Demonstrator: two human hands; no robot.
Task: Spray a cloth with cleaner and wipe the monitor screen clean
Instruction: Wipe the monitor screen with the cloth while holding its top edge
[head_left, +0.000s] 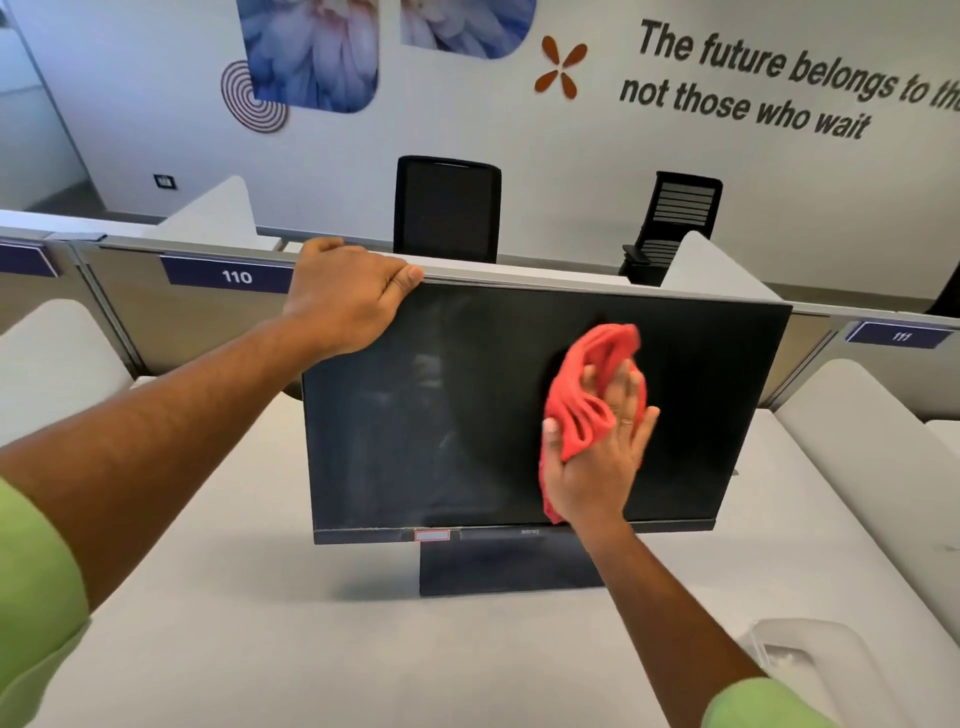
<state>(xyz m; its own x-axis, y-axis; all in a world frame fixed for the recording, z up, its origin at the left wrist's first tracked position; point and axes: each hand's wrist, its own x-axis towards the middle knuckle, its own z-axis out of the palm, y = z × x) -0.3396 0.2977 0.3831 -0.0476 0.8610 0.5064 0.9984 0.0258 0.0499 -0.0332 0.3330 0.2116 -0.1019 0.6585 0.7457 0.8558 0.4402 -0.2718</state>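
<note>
A black monitor (415, 415) stands on a grey desk, its screen dark, with hazy smears on the left half. My left hand (348, 296) grips the monitor's top left corner, fingers curled over the upper edge. My right hand (597, 457) presses a crumpled red cloth (587, 395) flat against the right half of the screen. The cloth is bunched under my palm and fingers and sticks out above and to the left of them. No spray bottle shows clearly in view.
The monitor's dark base (498, 566) rests mid-desk (260, 623). A clear plastic object (800, 660) lies at the desk's near right. A low partition (228, 275) labelled 110 runs behind the monitor. Two black office chairs (447, 208) stand beyond it.
</note>
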